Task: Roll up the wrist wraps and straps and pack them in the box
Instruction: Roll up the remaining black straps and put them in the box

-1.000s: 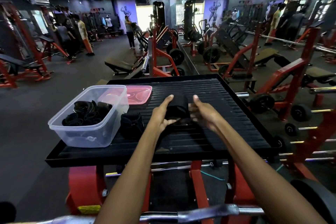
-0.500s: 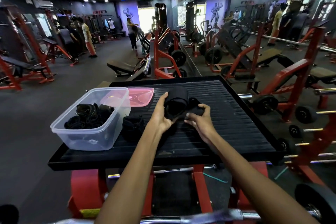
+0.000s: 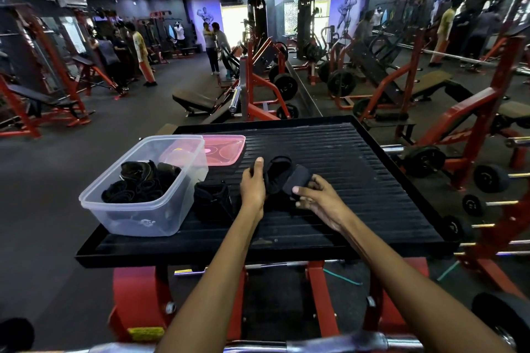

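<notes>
Right hand [image 3: 315, 198] pinches loose tail of black wrist wrap [image 3: 282, 176] between thumb and fingers. Left hand [image 3: 253, 185] grips the wrap's bunched end, thumb up, just above the ribbed black platform [image 3: 358, 175]. Fabric looks soft, light and limp, likely to spring open unless kept taut; best held at roll core and tail tip. Left of hands: another dark wrap bundle [image 3: 212, 199], touching clear box [image 3: 137, 209] already holding rolled straps [image 3: 140, 183]. Beyond: pink lid [image 3: 222, 149].

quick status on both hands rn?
Left hand: grips the left end of the black wrap.
Right hand: pinches the wrap's right flap between thumb and fingers.
</notes>
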`<action>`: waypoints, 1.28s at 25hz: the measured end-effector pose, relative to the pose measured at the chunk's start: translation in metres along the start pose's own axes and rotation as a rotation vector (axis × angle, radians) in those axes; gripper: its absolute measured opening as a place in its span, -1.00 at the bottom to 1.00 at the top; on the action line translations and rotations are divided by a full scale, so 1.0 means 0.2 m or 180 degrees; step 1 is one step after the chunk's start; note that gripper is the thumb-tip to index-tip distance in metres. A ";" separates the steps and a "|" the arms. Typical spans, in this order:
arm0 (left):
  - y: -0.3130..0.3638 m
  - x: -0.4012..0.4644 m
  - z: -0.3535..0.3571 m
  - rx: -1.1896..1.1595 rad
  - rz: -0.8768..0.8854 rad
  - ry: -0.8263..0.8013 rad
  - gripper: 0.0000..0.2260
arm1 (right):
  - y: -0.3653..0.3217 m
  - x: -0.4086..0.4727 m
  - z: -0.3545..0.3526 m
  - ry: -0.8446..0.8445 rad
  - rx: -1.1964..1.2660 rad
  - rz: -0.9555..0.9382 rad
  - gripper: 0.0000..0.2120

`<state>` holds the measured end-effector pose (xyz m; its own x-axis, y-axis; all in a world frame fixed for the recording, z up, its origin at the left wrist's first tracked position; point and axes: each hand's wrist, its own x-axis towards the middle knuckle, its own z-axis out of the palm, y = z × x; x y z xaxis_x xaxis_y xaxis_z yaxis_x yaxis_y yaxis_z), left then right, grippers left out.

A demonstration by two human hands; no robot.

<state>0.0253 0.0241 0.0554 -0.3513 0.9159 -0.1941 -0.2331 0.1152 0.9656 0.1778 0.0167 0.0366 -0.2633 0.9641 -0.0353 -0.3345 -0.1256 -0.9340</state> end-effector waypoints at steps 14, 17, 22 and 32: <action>-0.10 -0.05 -0.02 0.0734 0.0371 0.0226 -0.45 | 0.10 0.01 0.03 0.0195 -0.2917 -0.1225 -0.25; -0.12 -0.04 -0.03 0.0896 0.0702 0.0131 -0.55 | 0.11 0.02 0.02 0.0321 -0.3349 -0.1759 -0.24; -0.16 -0.04 -0.02 0.1250 0.0730 0.0232 -0.52 | 0.08 -0.02 0.03 0.0106 -0.3810 -0.2064 -0.25; -0.14 -0.02 -0.08 0.1558 0.0666 0.0068 -0.61 | 0.08 -0.05 0.04 -0.0248 -0.4096 -0.2224 -0.23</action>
<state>0.0193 0.0113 0.0256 -0.3645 0.9311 0.0127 0.2924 0.1015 0.9509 0.1681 0.0030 0.0257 -0.4512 0.7198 0.5275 0.5977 0.6827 -0.4204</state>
